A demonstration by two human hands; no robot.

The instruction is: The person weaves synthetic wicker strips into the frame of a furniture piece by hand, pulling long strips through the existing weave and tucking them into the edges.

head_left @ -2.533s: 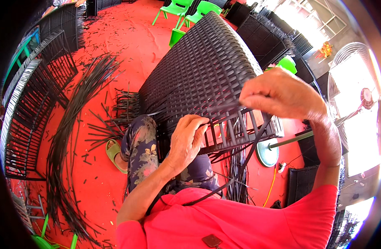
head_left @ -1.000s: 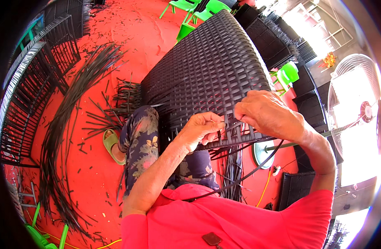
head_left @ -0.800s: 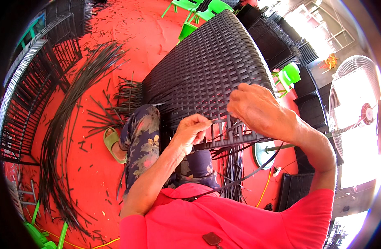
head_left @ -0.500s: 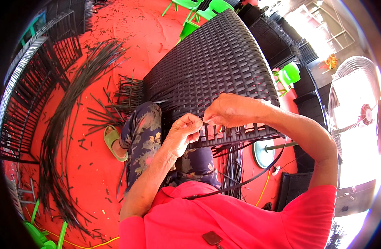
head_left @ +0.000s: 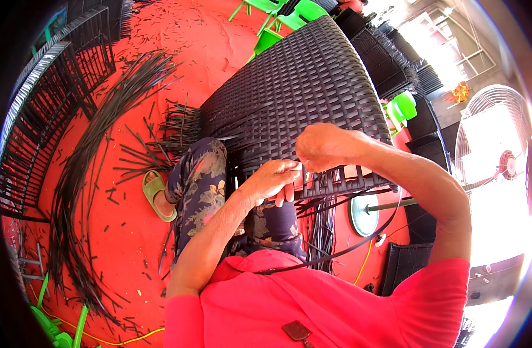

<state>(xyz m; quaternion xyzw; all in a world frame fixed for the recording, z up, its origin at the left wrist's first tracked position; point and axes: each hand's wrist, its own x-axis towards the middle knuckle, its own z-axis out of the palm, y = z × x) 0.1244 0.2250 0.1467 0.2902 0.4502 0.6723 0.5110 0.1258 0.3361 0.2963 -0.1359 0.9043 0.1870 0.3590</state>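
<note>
A large dark woven plastic-wicker panel [head_left: 289, 81] stands tilted in front of me. Its near edge has an open row of upright strips [head_left: 330, 184]. At that edge my left hand [head_left: 273, 178] pinches thumb against forefinger, the other fingers curled loosely below. Just right of it and slightly higher, my right hand [head_left: 323, 148] is closed, knuckles up, over the top of the open row. The two hands nearly touch. Whatever their fingertips hold is hidden or too small to make out. A long black strip [head_left: 341, 252] hangs from the panel's right corner across my lap.
Bundled black strips [head_left: 75, 185] lie on the red floor [head_left: 135, 232] at left, among scattered offcuts. Unfinished black frames [head_left: 37, 133] stand beyond them. Green chairs [head_left: 301, 14] are at the back. A large fan [head_left: 498, 156] stands at right, and a yellow cord [head_left: 364, 261] crosses the floor.
My right hand has shifted slightly up and right, its fist turning. My left hand has followed to the right along the panel's edge and rolled knuckles up. The panel stays in place.
</note>
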